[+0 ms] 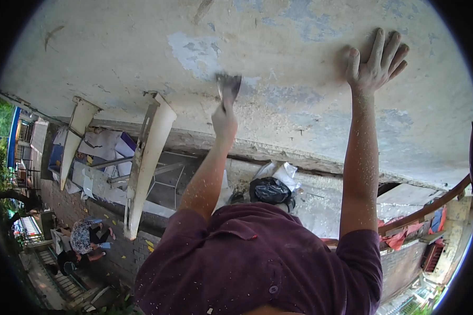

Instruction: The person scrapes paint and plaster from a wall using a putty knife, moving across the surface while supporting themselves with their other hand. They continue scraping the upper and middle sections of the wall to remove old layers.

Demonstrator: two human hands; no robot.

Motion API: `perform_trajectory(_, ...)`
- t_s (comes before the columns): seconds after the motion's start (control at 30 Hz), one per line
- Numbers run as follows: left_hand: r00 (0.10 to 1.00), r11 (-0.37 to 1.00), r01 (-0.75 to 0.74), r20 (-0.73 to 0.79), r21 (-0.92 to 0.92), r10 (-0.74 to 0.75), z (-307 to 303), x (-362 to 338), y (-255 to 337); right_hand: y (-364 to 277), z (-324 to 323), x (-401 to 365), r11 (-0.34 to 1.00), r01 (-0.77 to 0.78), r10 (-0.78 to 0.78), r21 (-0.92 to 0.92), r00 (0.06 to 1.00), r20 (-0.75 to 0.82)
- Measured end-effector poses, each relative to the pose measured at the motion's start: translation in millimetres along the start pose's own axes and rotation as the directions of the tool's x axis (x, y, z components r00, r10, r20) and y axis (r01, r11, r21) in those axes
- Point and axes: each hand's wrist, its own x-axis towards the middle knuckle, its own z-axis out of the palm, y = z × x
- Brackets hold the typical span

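My left hand [225, 125] is closed around the handle of a paint scraper [228, 84]. The scraper's blade, slightly blurred, meets a pale wall [194, 100] beside a patch of bare grey-white surface [193, 52]. Further right, my right hand [376, 71] lies flat against the same wall with fingers spread and nothing in it. Pale dust coats its fingers, and light flecks dot both forearms. Patches of flaked paint [294, 94] show between the hands.
Two angled supports [150, 157] [78, 134] jut from the wall at left. Below lie boards and sheets [102, 144], a metal frame [165, 184] and a black plastic bag [270, 190]. Another person [81, 236] is low on the paving at lower left. A curved brown bar [431, 207] is at right.
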Motion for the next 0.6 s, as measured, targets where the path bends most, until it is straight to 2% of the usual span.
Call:
perform_trajectory(0.07, 0.998, 0.999, -0.021, 0.066, -0.036, 0.023, -9, 33, 72, 0, -2, -4, 1.0, 0.006, -0.006, 0.004, 1.0, 0.025)
perform_trajectory(0.1, 0.997, 0.999, -0.009, 0.08, -0.033, 0.011, -6, 40, 77, -1, -2, -3, 1.0, 0.008, -0.008, 0.01, 1.0, 0.02)
perform_trajectory(0.17, 0.993, 0.987, -0.117, -0.03, -0.11, 0.115, 0, 47, 81, 0, -7, -5, 1.0, 0.009, -0.009, 0.006, 1.0, 0.02)
perform_trajectory(0.23, 0.993, 0.998, 0.053, 0.103, 0.03, -0.056, -6, 16, 58, 0, -5, -2, 0.998, 0.056, -0.055, -0.021, 0.998, 0.025)
perform_trajectory(0.3, 0.989, 0.987, 0.016, 0.145, 0.158, -0.039, 3, -23, -39, -2, -7, -2, 0.999, 0.045, -0.044, -0.025, 0.998, 0.034)
perform_trajectory(0.37, 0.947, 0.919, 0.225, 0.148, 0.325, -0.284, -4, -58, -102, -1, -7, -4, 0.999, 0.036, -0.034, -0.03, 0.998, 0.054)
perform_trajectory(0.5, 0.939, 0.909, 0.267, 0.126, 0.319, -0.32, 11, -61, -88, 1, -5, -4, 0.997, 0.081, -0.081, -0.003, 0.996, 0.028)
perform_trajectory(0.57, 0.957, 0.963, 0.231, 0.145, 0.141, -0.251, 25, -41, -64, 4, -3, -4, 0.996, 0.083, -0.083, -0.039, 0.996, 0.014)
perform_trajectory(0.6, 0.983, 0.989, 0.111, 0.138, 0.099, -0.124, 31, -28, -42, 3, -3, -3, 0.996, 0.083, -0.083, -0.026, 0.996, 0.013)
